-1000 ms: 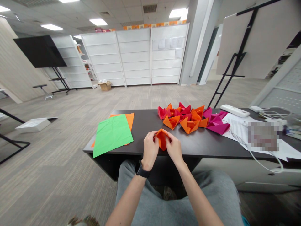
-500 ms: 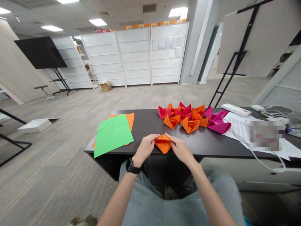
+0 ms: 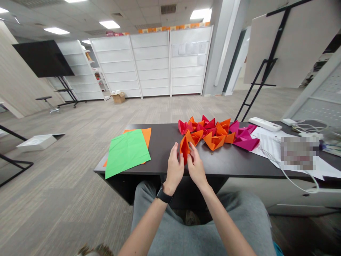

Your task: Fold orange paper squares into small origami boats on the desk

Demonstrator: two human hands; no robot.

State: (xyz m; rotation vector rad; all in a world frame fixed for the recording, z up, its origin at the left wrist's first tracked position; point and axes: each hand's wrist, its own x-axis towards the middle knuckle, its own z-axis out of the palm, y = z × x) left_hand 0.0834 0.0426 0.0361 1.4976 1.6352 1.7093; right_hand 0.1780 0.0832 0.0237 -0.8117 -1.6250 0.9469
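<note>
Between my two hands, over the front edge of the dark desk [image 3: 160, 142], an orange folded paper piece [image 3: 184, 146] stands upright with its narrow side toward me. My left hand [image 3: 175, 164], with a black watch on the wrist, holds it from the left. My right hand [image 3: 196, 164] holds it from the right, fingers along its side. Its lower part is partly covered by the fingers. Just behind it sits a cluster of folded paper boats in orange [image 3: 215, 141], red [image 3: 208, 122] and magenta [image 3: 246, 138].
On the desk's left lie a green paper sheet [image 3: 128, 153] and an orange sheet [image 3: 147, 135] under it. To the right are printed papers [image 3: 266, 142], a white power strip [image 3: 264, 124] and cables [image 3: 313, 126]. A whiteboard stand [image 3: 262, 81] rises behind the desk.
The orange paper was spread flat as a downward-pointing shape, pinched at its upper corners. Now it is turned upright and narrow, and my hands have come closer together around it.
</note>
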